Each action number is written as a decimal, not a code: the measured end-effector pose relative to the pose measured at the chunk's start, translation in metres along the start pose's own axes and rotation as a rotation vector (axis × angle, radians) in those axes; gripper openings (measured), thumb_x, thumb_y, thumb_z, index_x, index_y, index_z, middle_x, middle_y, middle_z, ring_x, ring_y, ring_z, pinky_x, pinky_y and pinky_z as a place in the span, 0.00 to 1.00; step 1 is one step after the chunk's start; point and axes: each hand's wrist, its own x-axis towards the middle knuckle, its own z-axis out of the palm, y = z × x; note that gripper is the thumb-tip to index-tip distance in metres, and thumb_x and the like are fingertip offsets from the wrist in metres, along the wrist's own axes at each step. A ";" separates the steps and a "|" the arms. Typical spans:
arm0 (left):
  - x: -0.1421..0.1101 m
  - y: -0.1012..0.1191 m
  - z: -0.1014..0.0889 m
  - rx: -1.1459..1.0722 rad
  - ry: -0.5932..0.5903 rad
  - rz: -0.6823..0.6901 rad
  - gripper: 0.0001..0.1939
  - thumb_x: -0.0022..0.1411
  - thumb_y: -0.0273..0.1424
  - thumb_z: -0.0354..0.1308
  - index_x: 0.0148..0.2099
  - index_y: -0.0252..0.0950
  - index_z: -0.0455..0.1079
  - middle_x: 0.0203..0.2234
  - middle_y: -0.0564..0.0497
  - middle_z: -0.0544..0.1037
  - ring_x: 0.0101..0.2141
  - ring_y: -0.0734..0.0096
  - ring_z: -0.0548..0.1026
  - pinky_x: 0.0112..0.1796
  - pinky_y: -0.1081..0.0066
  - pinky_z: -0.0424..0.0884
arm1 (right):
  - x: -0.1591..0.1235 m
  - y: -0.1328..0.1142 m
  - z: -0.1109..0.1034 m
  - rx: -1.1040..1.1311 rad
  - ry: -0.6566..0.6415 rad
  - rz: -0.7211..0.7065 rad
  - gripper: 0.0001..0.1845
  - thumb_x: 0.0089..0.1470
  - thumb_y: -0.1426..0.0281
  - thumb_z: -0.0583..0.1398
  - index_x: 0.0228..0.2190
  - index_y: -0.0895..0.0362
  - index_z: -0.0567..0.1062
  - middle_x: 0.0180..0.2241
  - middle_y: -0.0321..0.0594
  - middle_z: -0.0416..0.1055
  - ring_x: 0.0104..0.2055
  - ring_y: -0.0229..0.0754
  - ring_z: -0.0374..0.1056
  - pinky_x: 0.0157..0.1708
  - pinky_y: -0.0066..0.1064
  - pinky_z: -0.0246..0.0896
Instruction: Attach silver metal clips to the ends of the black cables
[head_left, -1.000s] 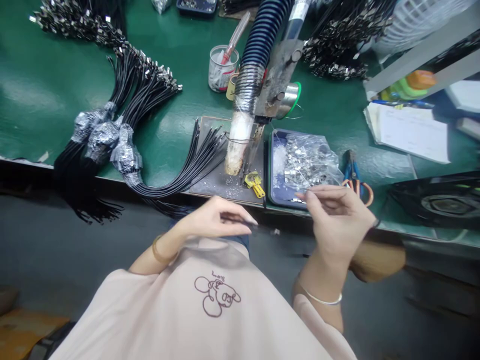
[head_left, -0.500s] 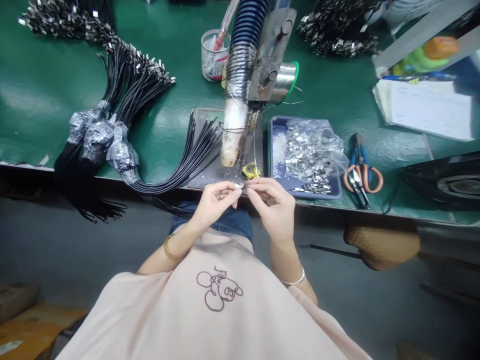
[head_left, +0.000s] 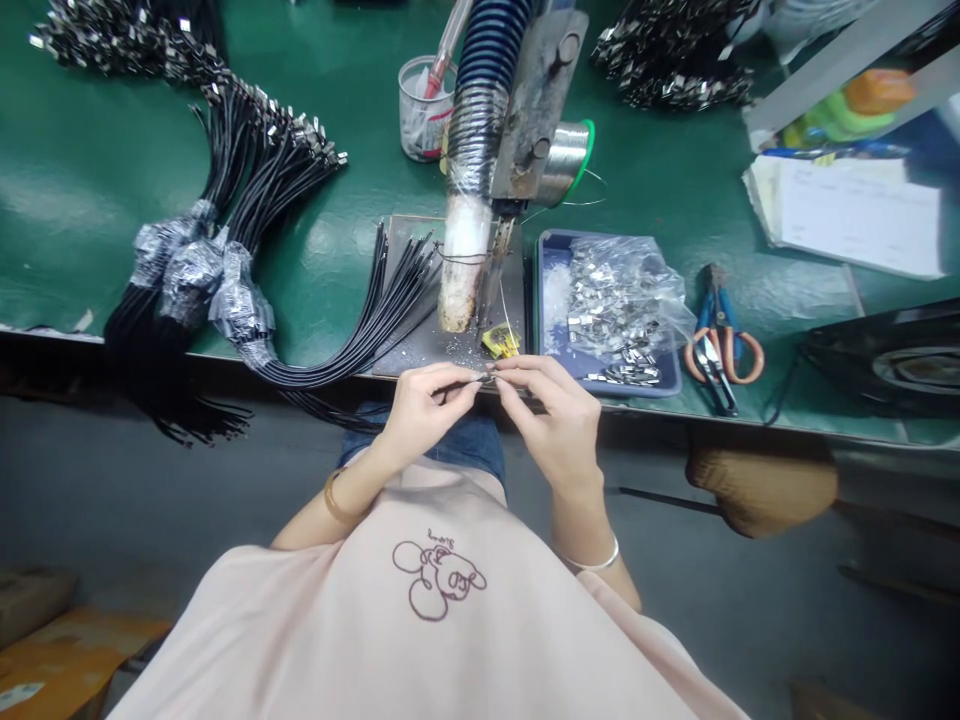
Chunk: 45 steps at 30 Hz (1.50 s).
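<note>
At the table's front edge, my left hand [head_left: 424, 410] and my right hand [head_left: 555, 415] meet fingertip to fingertip. Both are pinched closed on a small dark piece with a metallic glint [head_left: 486, 378]; its kind is too small to tell. Just beyond the fingertips lie a crumpled yellow piece [head_left: 500, 341] and the dark work plate [head_left: 420, 345]. A bundle of black cables [head_left: 330, 368] reaches onto that plate from the left. To the right, a blue tray [head_left: 551, 375] holds small metal connectors [head_left: 626, 368], many of them in a clear plastic bag.
Above the plate hang a duct hose [head_left: 469, 215] and a metal bracket with a solder wire spool [head_left: 564, 165]. Pliers [head_left: 716, 300] and orange-handled cutters [head_left: 718, 360] lie right of the tray. Wrapped cable bundles [head_left: 244, 300] are at left, a cup [head_left: 424, 120] behind.
My right hand has turned slightly and its wrist has shifted a little right. The left fingers have bent closer around the small piece. The whole view has moved slightly.
</note>
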 end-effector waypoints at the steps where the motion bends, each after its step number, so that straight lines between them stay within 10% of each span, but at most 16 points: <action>1: 0.000 0.001 0.000 0.062 -0.004 0.040 0.07 0.61 0.30 0.62 0.34 0.34 0.81 0.26 0.48 0.81 0.24 0.73 0.73 0.28 0.73 0.68 | 0.000 0.000 0.000 -0.009 -0.001 -0.014 0.07 0.60 0.72 0.61 0.32 0.52 0.79 0.38 0.40 0.80 0.41 0.42 0.77 0.43 0.36 0.76; 6: -0.005 0.004 0.005 0.085 0.032 0.101 0.09 0.65 0.33 0.59 0.36 0.35 0.78 0.30 0.46 0.82 0.29 0.70 0.76 0.34 0.71 0.71 | 0.000 -0.003 0.005 0.175 0.048 0.104 0.06 0.57 0.73 0.61 0.29 0.53 0.78 0.37 0.40 0.79 0.39 0.42 0.78 0.39 0.34 0.77; 13: -0.004 0.011 0.003 -0.316 -0.220 -0.213 0.25 0.65 0.49 0.58 0.26 0.34 0.66 0.17 0.55 0.70 0.19 0.80 0.63 0.24 0.75 0.63 | -0.004 -0.003 0.013 0.319 0.087 0.219 0.06 0.56 0.70 0.63 0.27 0.54 0.76 0.39 0.41 0.78 0.39 0.42 0.79 0.38 0.34 0.78; 19: 0.002 0.010 -0.003 -0.492 -0.128 -0.351 0.22 0.53 0.48 0.70 0.35 0.33 0.74 0.14 0.59 0.66 0.16 0.82 0.61 0.20 0.77 0.58 | -0.004 0.001 0.015 0.362 0.140 0.258 0.06 0.61 0.67 0.61 0.32 0.53 0.77 0.37 0.40 0.78 0.38 0.41 0.78 0.40 0.34 0.77; 27: 0.007 0.006 -0.005 -0.417 -0.055 -0.310 0.14 0.48 0.39 0.72 0.28 0.33 0.77 0.24 0.50 0.80 0.27 0.72 0.74 0.33 0.72 0.72 | -0.004 -0.001 0.008 0.154 0.116 0.038 0.05 0.59 0.72 0.63 0.32 0.51 0.79 0.37 0.38 0.79 0.41 0.42 0.78 0.42 0.37 0.76; 45: 0.011 0.010 -0.007 -0.371 -0.178 -0.325 0.07 0.49 0.30 0.64 0.25 0.32 0.70 0.17 0.57 0.68 0.21 0.82 0.61 0.26 0.78 0.61 | -0.004 0.006 0.006 -0.082 -0.003 -0.264 0.08 0.58 0.78 0.63 0.35 0.53 0.76 0.41 0.42 0.79 0.42 0.41 0.78 0.43 0.33 0.77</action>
